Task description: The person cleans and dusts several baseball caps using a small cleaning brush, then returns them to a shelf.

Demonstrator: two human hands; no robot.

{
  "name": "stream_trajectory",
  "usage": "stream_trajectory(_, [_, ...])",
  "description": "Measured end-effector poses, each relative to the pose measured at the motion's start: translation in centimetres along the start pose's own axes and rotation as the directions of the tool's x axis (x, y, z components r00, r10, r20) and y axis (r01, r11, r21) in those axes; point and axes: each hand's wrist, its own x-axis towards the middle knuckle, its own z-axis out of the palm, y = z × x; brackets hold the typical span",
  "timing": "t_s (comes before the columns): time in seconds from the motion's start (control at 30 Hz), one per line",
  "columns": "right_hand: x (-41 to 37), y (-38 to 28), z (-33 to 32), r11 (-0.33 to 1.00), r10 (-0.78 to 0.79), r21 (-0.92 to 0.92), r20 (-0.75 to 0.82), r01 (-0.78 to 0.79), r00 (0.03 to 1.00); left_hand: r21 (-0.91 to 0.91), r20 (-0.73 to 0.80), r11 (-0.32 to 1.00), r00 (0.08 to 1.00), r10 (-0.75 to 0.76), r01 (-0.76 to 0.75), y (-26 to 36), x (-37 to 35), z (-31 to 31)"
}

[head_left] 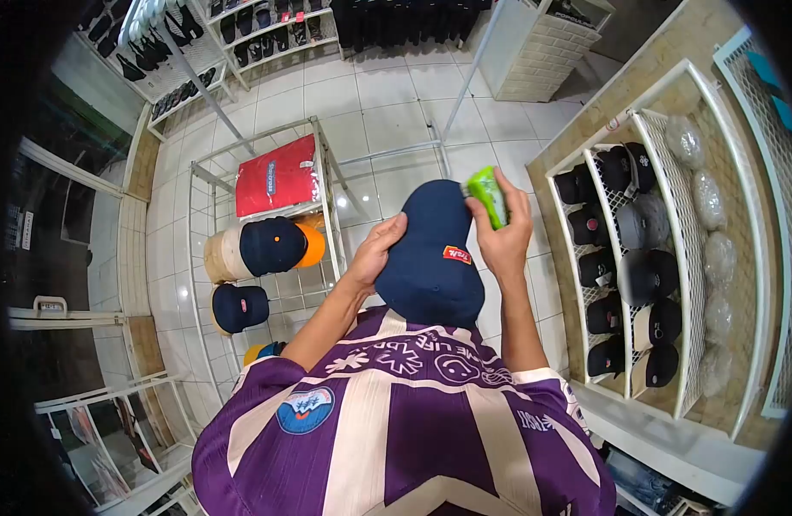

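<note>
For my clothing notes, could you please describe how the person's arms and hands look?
The left hand and right hand wear no gloves. The purple jersey has short sleeves, cream stripes and a round blue patch on its left side.

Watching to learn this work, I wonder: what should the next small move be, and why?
Probably a light stroke of the green brush along the brim of the navy cap: the right hand holds the brush close by the brim's edge, and the left hand grips the cap's side, steadying it.
</note>
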Motion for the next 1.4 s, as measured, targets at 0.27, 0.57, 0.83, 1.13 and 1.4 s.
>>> stream_trajectory(0.27, [-2.5, -0.1, -1.8, 0.985, -0.088, 0.168, 0.371, 0.026, 0.924, 0.056, -0.048, 0.986, 0.986, 0.158, -0.155, 0.3, 0.3, -1.2])
stream_trajectory(0.57, [-1.8, -1.3, 0.2, 0.977, 0.013, 0.204, 0.247, -0.065, 0.969, 0.294, -0.15, 0.921, 0.939, 0.309, -0.256, 1.0, 1.1, 0.1])
stream_trajectory(0.83, [-2.2, -0.9, 1.3, 0.991, -0.116, 0.092, 0.187, 0.1, 0.975, 0.214, -0.19, 0.941, 0.934, 0.302, -0.261, 1.5, 1.3, 0.0])
stream_trajectory(1.13, [-1.5, -0.9, 1.6, 0.984, -0.168, -0.031, 0.149, 0.175, 0.974, 0.1, -0.188, 0.96, 0.942, 0.277, -0.262, 1.3, 1.1, -0.7])
stream_trajectory(1.4, [-3.4, -2.0, 1.4, 0.945, -0.326, 0.105, 0.247, 0.309, 0.913, 0.085, -0.08, 0.974, 0.973, 0.216, -0.209, 0.6, 1.7, -2.5])
